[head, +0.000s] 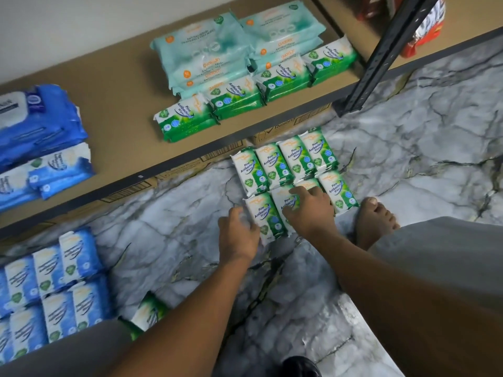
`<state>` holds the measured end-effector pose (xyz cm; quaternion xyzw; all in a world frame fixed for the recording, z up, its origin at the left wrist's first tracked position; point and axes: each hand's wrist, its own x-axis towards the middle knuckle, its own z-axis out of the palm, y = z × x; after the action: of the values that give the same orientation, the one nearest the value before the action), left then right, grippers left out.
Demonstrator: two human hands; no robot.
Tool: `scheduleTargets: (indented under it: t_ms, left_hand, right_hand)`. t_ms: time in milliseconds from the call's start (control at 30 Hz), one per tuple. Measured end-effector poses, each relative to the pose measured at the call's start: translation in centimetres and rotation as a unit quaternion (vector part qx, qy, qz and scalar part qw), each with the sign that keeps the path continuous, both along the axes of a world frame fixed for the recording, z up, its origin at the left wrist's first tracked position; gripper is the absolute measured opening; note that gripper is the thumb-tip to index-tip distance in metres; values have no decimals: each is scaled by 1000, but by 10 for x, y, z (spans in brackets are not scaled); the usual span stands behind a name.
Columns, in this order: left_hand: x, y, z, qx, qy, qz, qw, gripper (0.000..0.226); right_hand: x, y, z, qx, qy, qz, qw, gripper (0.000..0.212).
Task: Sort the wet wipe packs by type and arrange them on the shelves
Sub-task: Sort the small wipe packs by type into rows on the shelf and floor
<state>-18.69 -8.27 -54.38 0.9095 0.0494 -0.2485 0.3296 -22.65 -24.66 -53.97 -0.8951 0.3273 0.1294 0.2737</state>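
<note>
Several green pine wipe packs (292, 164) lie in two rows on the marble floor in front of the shelf. My left hand (238, 232) grips the left edge of the near-left green pack (265, 213). My right hand (310, 208) lies over the neighbouring green pack (284, 198), fingers curled onto its top. On the brown shelf (119, 110) a row of green pine packs (234, 99) sits in front of stacked pale teal packs (212, 47). Blue packs (40, 131) are piled at the shelf's left.
More blue-and-white packs (54, 289) stand on the floor at lower left, with one stray green pack (148, 312) beside my knee. My bare foot (374, 221) is right of the green rows. A black shelf post (386, 55) rises at right, red packages (424, 25) behind it. Cardboard boxes (288, 126) sit under the shelf.
</note>
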Motion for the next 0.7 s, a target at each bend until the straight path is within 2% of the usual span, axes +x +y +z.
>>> scheduleTargets:
  t_ms: [133,333,567,700]
  left_hand:
    - [-2,46,23,-5,-18,28,999,41]
    - [-11,149,55,3,-30,110,993,35]
    - [-48,274,56,85,-5,233,969,30]
    - [-75,319,30,103,40,284,952,33]
  right_hand:
    - [4,39,19,53,-74,24,996,46]
    - [6,127,39,128,-92,122,980,42]
    - [-9,223,22,189,-6,211,959,41]
    - [-16,264,4,200,45,234,950,42]
